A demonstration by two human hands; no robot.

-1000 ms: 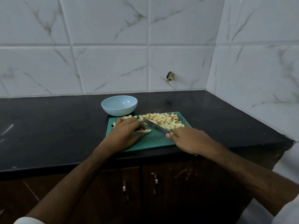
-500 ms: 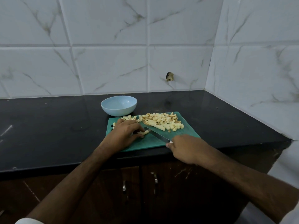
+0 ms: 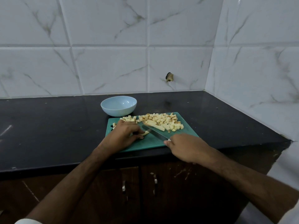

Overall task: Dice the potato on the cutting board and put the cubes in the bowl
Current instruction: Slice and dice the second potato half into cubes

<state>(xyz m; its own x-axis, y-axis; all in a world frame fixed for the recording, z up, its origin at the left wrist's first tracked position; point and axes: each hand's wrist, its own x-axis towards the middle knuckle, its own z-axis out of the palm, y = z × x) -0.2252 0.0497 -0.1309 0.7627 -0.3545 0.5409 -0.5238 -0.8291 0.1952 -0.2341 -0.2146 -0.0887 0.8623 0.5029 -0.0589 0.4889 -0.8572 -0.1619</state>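
Gripping the knife (image 3: 154,132) by its handle at the board's near edge, the right hand (image 3: 186,147) angles the blade toward ten o'clock across the green cutting board (image 3: 145,143). The left hand (image 3: 123,135), at nine o'clock from the blade, curls its fingers down onto a short potato strip (image 3: 145,133), whose exposed end lies just beside the blade's left face. That strip is nearer the left hand, so the next cut likely falls there. At one o'clock from the blade lies a longer strip (image 3: 155,126), its long axis roughly parallel to the knife, against the heap of potato cubes (image 3: 163,121). Farther off at eleven o'clock, the pale blue bowl (image 3: 118,106) sits on the black counter (image 3: 48,126), holding no cubes yet.
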